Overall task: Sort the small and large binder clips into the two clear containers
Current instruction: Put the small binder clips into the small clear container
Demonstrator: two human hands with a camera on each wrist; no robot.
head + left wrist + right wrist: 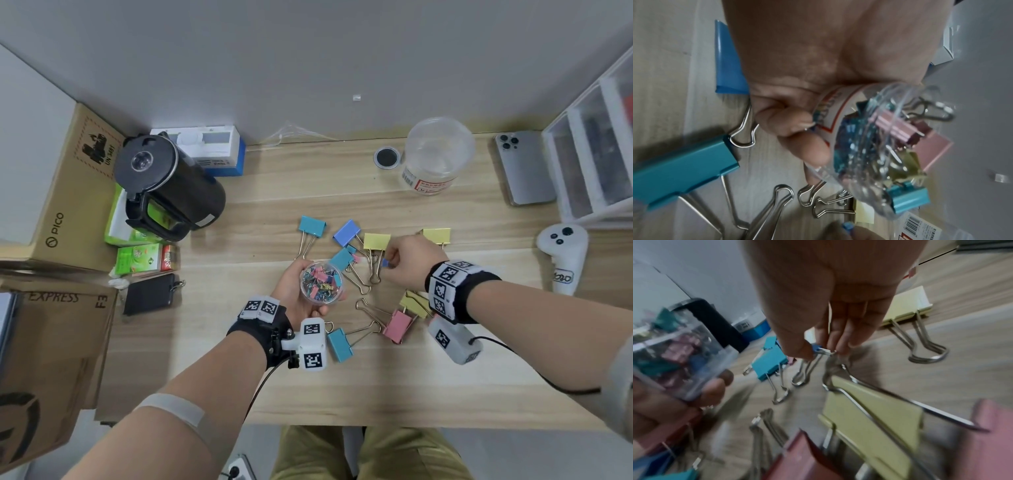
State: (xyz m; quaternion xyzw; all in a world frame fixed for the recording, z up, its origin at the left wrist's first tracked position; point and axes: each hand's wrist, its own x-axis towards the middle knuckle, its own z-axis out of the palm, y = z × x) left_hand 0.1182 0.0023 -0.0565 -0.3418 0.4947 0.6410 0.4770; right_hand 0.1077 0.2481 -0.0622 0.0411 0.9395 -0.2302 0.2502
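Two forearms over the near edge of a light wooden desk (342, 394), with a grey wall behind. Cardboard boxes (51, 342) along the left side, then a black kettle (164, 181) further back. On the right, a white controller (561, 253), then a phone (524, 168) lying face down beside clear drawers (589, 154).

Eight large binder clips loose on the desk around and beyond the hands: three teal, three yellow, one pink, one blue. Nearest: a teal clip (339, 344) just beside the left wrist and the pink clip (397, 325) to its right. One small blue clip (385, 263) off the desk, in the right hand. Two clear containers: a small container (321, 281), partly filled with small clips of mixed colours, and a large container (436, 154) upright near the far edge, well apart from the clips.

Left hand (291, 287) palm up, fingers curled round the small container, mouth upward. Right hand (414, 260) palm down, thumb and fingertips pinching the small blue clip by its wire handle, just right of the small container.
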